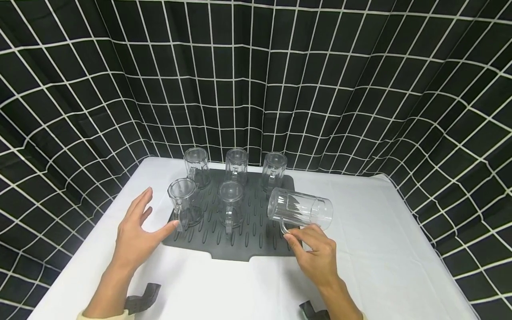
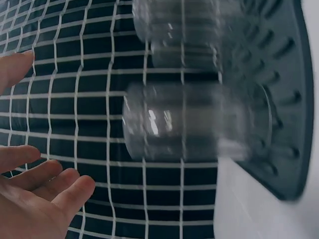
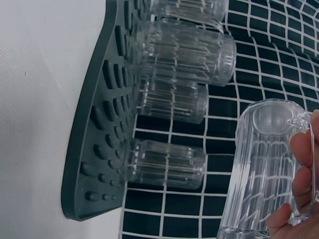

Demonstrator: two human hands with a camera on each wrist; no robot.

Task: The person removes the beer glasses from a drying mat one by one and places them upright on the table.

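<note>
The right hand [image 1: 318,255] grips one clear glass mug [image 1: 300,208] by its handle, finger and thumb pinching it; the mug is tipped onto its side, held up over the mat's edge just beyond that hand. The left hand [image 1: 138,233] is empty, thumb and fingers spread; the left wrist view shows a gap between it and the nearest mug.

Five more clear mugs stand on end, making six in all. Two are in the nearer row: one [image 1: 184,202] just right of the left hand, the other [image 1: 231,209] between the hands. Three are in a row beyond both hands: one [image 1: 198,169] behind the left hand's neighbour, one [image 1: 237,166] in the middle, one [image 1: 274,171] just past the held mug. Through the clear walls of the mugs, only the surroundings show; I cannot tell which way up the standing five are.

All five stand on one dark grey ribbed mat [image 1: 248,246] between and ahead of the hands. Around it lies a white tablecloth [image 1: 384,249]; farther out hangs black cloth with white grid lines [image 1: 320,89].
</note>
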